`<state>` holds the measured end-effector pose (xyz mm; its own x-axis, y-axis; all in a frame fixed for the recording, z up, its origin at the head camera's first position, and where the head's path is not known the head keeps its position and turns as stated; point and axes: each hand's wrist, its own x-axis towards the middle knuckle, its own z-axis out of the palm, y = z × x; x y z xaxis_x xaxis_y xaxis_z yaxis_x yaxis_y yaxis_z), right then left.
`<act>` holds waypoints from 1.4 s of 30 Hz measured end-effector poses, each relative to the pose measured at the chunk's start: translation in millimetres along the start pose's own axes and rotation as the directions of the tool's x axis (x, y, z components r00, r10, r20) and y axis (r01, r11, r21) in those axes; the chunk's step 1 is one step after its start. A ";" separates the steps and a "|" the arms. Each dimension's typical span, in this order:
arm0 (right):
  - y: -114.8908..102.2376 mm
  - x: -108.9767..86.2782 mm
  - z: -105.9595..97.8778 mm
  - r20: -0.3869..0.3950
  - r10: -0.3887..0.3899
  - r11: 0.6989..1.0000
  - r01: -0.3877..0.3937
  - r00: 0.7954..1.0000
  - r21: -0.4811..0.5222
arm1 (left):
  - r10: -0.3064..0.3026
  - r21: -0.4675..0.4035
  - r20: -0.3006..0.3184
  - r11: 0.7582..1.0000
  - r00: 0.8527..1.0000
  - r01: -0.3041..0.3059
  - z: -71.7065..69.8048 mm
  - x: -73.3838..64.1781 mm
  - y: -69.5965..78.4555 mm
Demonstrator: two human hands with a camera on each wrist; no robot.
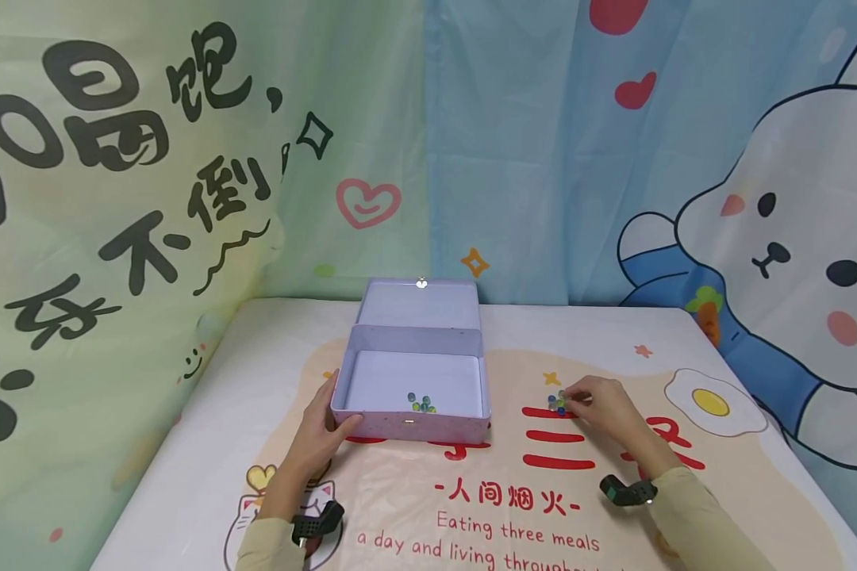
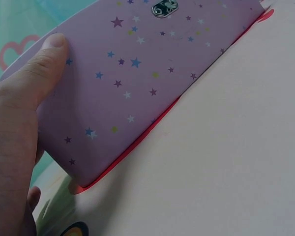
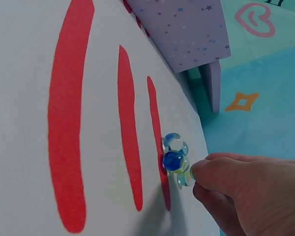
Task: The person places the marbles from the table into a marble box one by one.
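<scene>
A lilac box [image 1: 410,427] with small printed stars stands on the table, its lid [image 1: 421,304] tipped back. My left hand [image 1: 314,436] grips its near left corner, thumb [image 2: 49,64] against the front wall and the other fingers along the left side. Inside the box, several glass marbles [image 1: 421,404] lie by the front wall. To the right of the box, more clear marbles with blue and green swirls [image 3: 174,160] sit in a cluster on the tablecloth. My right hand [image 1: 607,404] pinches a greenish marble [image 3: 192,172] at the cluster's edge, mostly hidden by the fingertips.
A printed tablecloth [image 1: 400,492] with red lettering and a fried-egg picture covers the table. Behind it hangs a curtain [image 1: 500,198] with hearts and a rabbit. A metal clasp [image 2: 164,7] is on the box's front. Dark bands [image 1: 628,490] circle both wrists.
</scene>
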<state>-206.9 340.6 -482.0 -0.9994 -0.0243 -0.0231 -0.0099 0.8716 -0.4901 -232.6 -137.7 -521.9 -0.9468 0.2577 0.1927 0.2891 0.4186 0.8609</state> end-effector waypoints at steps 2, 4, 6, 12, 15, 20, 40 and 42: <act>-1.9 -0.6 -0.6 -0.006 -0.011 1.000 0.011 1.000 0.005 | 0.001 0.002 -0.001 1.000 1.000 -0.001 0.0 0.0 -0.3; -3.8 -1.2 -0.6 -0.017 -0.035 0.999 0.035 0.999 0.008 | -0.002 0.004 0.001 1.000 1.000 0.002 -0.1 -0.1 -0.1; -6.3 -2.3 -0.2 -0.030 -0.063 0.998 0.063 0.998 0.014 | -0.007 0.012 0.001 1.000 1.000 0.007 -0.3 -0.4 0.7; -14.0 -3.6 3.4 -0.061 -0.132 0.991 0.131 0.989 -0.008 | -0.012 0.018 0.000 1.000 1.000 0.012 -0.6 -1.4 3.6; -17.2 -2.9 5.4 -0.068 -0.133 0.991 0.131 0.989 -0.030 | -0.014 0.021 -0.002 1.000 1.000 0.014 -0.7 -1.7 3.7; -23.1 -1.0 6.1 -0.069 -0.139 0.990 0.136 0.988 -0.047 | -0.014 0.026 -0.001 1.000 1.000 0.014 -0.8 -1.5 3.8; -69.3 7.9 2.5 -0.097 -0.226 0.974 0.223 0.969 -0.045 | 0.014 0.000 -0.002 1.000 1.000 -0.014 -1.8 -0.1 4.2; -74.2 9.6 2.9 -0.097 -0.229 0.973 0.225 0.969 -0.048 | 0.016 0.006 0.000 1.000 1.000 -0.016 -1.5 -0.2 2.6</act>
<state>-215.6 274.3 -448.3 -0.9689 -0.1754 0.1746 -0.2361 0.8663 -0.4402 -231.9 -138.0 -519.0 -0.9420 0.2643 0.2070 0.3055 0.4192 0.8550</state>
